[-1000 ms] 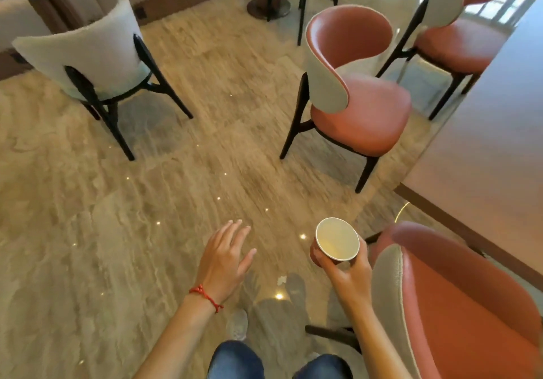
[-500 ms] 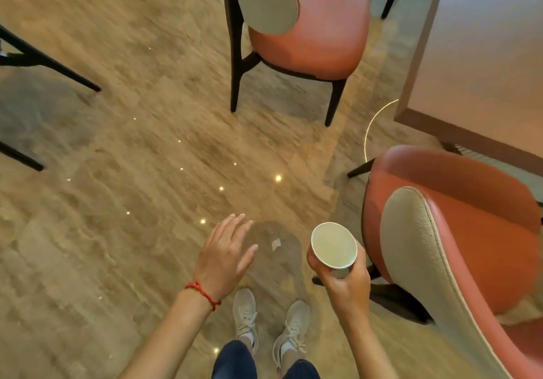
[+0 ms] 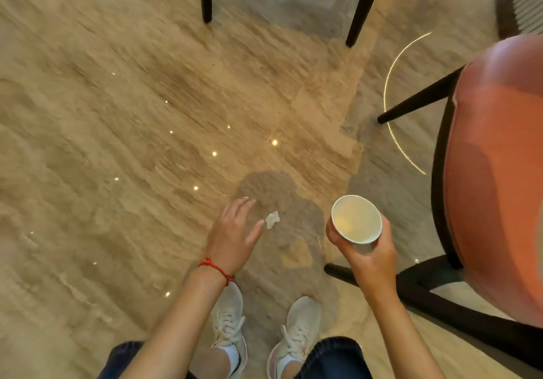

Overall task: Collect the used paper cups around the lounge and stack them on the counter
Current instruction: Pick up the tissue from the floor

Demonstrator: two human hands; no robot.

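Note:
A paper cup (image 3: 356,219), red outside and pale inside, is upright in my right hand (image 3: 368,253), which grips it from below and behind. It looks empty. My left hand (image 3: 234,237) hovers palm down over the floor with its fingers spread and nothing in it; a red string bracelet circles that wrist. A small scrap of white paper (image 3: 272,219) lies on the floor just right of my left fingertips. No counter is in view.
An orange chair (image 3: 496,173) with black legs stands close on my right. Two black legs of another chair (image 3: 360,5) rise at the top. Polished beige stone floor (image 3: 117,143) spreads left and ahead. My white sneakers (image 3: 299,328) are below.
The view has tilted down from the chairs and table to the floor at my feet. Both hands keep their pose, the cup still in the right hand.

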